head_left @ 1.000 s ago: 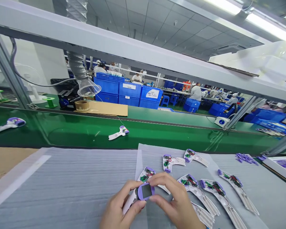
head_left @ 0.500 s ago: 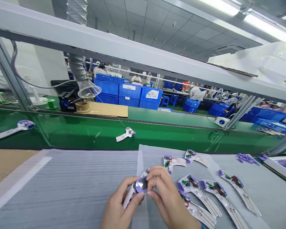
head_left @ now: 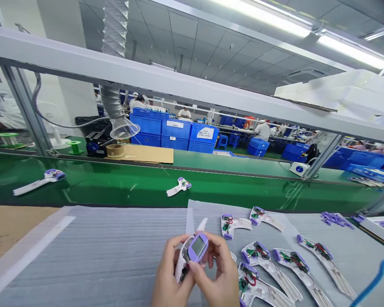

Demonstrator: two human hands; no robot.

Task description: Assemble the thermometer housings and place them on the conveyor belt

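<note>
Between my two hands is a white and purple handheld thermometer [head_left: 181,267], its housing partly open with dark inner parts showing. Its purple-framed display [head_left: 198,247] faces up toward me. My left hand [head_left: 169,273] grips the white housing from the left, fingers behind and thumb in front. On the right side, my right hand [head_left: 219,268] pinches the display frame, with the thumb at its lower edge. A white tip sticks out beyond the fingers. To the right lie several opened thermometer halves [head_left: 259,256] with green boards and red wires; one is partly covered by my right hand.
Purple pieces [head_left: 336,219] lie near a white tray [head_left: 371,226] at right. Two thermometer halves [head_left: 181,186] rest on the green belt [head_left: 115,183]. Behind stand a tape roll [head_left: 115,150], an exhaust hose [head_left: 113,102] and blue crates [head_left: 176,132]. A blue cord [head_left: 371,281] crosses the lower right.
The display has turned to face me more squarely. My right fingers have shifted from its top to its right side. Both halves on the belt sit farther right; the view has shifted slightly.
</note>
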